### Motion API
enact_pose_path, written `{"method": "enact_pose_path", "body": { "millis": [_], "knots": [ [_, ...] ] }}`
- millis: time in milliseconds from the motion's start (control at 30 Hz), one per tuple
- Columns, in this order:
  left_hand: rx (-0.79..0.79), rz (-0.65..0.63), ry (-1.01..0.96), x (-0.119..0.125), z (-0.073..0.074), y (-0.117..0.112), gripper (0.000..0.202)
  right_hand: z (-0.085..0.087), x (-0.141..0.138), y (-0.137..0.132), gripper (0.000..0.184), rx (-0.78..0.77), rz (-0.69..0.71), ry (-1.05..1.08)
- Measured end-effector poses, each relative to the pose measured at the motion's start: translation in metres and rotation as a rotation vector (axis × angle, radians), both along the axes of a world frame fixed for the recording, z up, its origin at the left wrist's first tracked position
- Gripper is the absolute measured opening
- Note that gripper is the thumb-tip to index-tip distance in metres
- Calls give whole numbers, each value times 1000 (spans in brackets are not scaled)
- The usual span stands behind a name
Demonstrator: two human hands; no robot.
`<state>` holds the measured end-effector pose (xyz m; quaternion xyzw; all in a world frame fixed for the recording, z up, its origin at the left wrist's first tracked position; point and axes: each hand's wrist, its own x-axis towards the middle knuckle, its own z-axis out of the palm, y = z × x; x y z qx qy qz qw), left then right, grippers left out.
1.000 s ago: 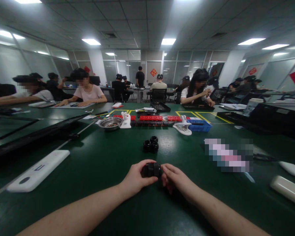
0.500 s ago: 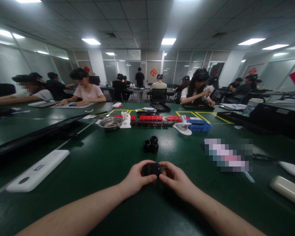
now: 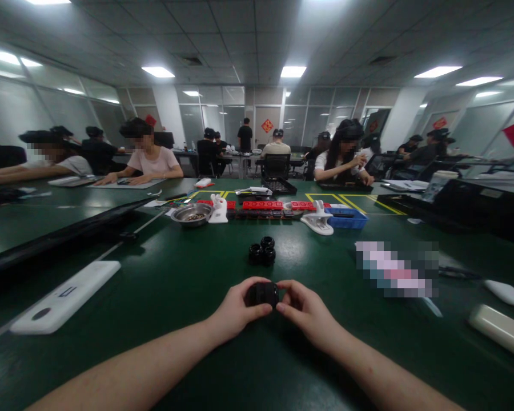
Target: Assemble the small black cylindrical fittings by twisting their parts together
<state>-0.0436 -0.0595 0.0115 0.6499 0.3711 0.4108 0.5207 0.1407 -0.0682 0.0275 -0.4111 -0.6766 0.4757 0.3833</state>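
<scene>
Low over the green table, my left hand [image 3: 242, 302] wraps its fingers and thumb around a squat black cylindrical part [image 3: 263, 294]. My right hand [image 3: 302, 308] pinches the right rim of the same part between thumb and forefinger. The part lies on its side, with a glossy ring facing right; its exact kind cannot be made out. Just beyond my hands stands a small cluster of glossy black ring-shaped parts [image 3: 262, 252], touching one another.
Farther back are a metal bowl [image 3: 192, 216] of small pieces, white clamps [image 3: 319, 220], red strips [image 3: 263, 205] and a blue bin [image 3: 346, 218]. A white device [image 3: 68, 297] lies left, a beige case [image 3: 501, 331] right. Co-workers [image 3: 148, 157] sit across the table.
Almost nothing differs. Both hands keep their hold on the black part, and the whole view has shifted very slightly.
</scene>
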Motion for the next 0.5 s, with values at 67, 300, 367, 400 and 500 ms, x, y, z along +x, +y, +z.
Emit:
{"method": "enact_pose_path", "body": {
  "millis": [67,300,367,400,500],
  "knots": [
    [-3,22,9,1,2,-2,45,0,0,1,38,-31,-8,25],
    [60,25,102,1,7,-5,51,-8,-2,4,38,-197,-16,-48],
    [40,10,79,1,4,-3,52,-8,-1,3,29,-148,-10,-34],
    [15,1,53,1,3,-2,52,-7,-1,2,27,-107,-7,-17],
    [-44,-12,-34,1,2,-1,50,-3,0,-1,32,12,9,11]
  ]
}}
